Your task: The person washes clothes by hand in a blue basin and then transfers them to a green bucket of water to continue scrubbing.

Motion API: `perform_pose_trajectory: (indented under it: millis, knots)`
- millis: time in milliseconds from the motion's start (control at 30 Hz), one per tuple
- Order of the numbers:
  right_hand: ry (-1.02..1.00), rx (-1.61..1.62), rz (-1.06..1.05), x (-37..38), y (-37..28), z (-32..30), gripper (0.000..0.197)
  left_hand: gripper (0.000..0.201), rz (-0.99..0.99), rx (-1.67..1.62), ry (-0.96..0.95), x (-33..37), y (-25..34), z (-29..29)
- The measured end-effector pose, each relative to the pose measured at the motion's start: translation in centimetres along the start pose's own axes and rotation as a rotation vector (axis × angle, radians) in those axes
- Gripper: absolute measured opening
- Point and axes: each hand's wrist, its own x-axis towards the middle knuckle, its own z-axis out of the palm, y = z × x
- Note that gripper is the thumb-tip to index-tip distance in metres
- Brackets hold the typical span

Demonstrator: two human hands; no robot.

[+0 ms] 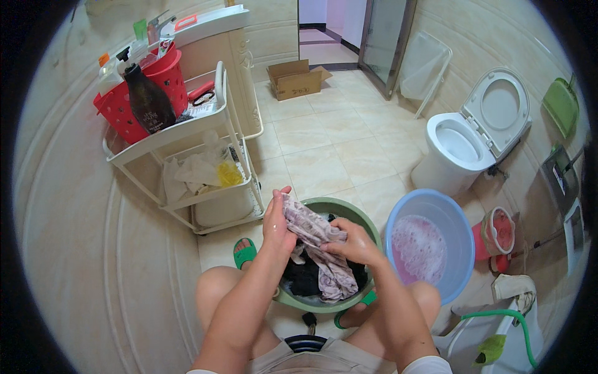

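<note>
A pale garment with a purplish pattern [337, 274] is stretched between my two hands above a green basin [357, 213]. Its lower part hangs down into the basin, onto wet black clothes [301, 278]. My left hand [276, 225] grips the upper left end, thumb pointing up, with some fingers hidden behind the cloth. Farther right, my right hand [356, 243] pinches a bunched fold between thumb and fingers. Both hands look wet. The garment's exact kind cannot be made out.
Beside the green basin stands a blue basin [459, 262] with foamy pinkish water. A white trolley [180, 149] at left carries a red basket [118, 115] of bottles. Farther off are a toilet [455, 146] and a cardboard box [296, 84]. A green hose [523, 324] lies lower right.
</note>
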Motion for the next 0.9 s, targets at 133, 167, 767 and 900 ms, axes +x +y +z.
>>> perform_pose_trajectory:
  millis: [133, 167, 767, 900]
  knots:
    - [0.258, 0.287, -0.06, -0.3, -0.1, -0.3, 0.032, 0.034, 0.015, 0.032, 0.039, -0.3, -0.9, 1.1]
    - [0.389, 0.443, -0.111, -0.4, -0.1, -0.3, 0.021, 0.034, 0.011, 0.026, 0.034, -0.1, -1.6, 1.0]
    - [0.751, -0.016, -0.255, 2.2, -0.8, 6.6, 0.014, 0.03, -0.069, 0.253, 0.088, 0.1, -8.1, -0.9]
    - [0.499, -0.129, -0.448, 0.2, -4.9, 9.5, 0.015, 0.032, -0.231, 0.19, -0.116, 4.4, -9.6, -9.1]
